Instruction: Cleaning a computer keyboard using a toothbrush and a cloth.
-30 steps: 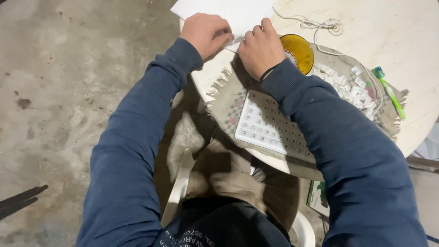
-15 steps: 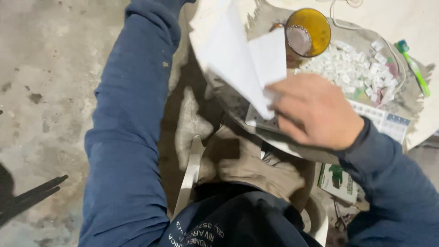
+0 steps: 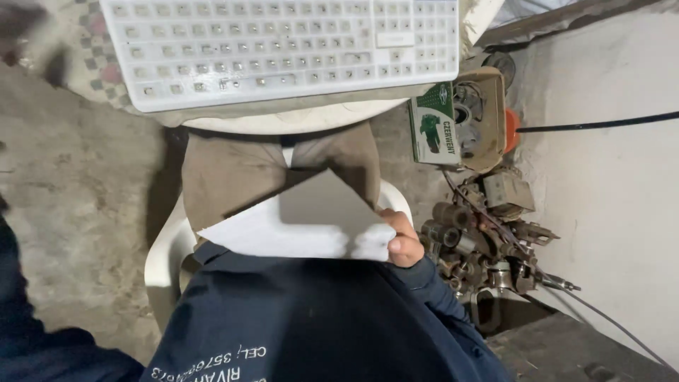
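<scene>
Right hand (image 3: 403, 244): fingers clenched on a white sheet of paper (image 3: 304, 226), held over the lap at 6 o'clock from the keyboard (image 3: 283, 49).
Left hand: cut off; only a dark sleeve (image 3: 28, 332) at 8 o'clock.
Desk (image 3: 304, 120): mostly hidden under the keyboard.

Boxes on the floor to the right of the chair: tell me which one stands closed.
The green and white box, upright against the open brown carton. That carton gapes open, showing metal parts inside; the green one is shut.

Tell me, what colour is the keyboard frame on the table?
White, with its key sockets bare; the head view shows the keyboard frame best.
</scene>
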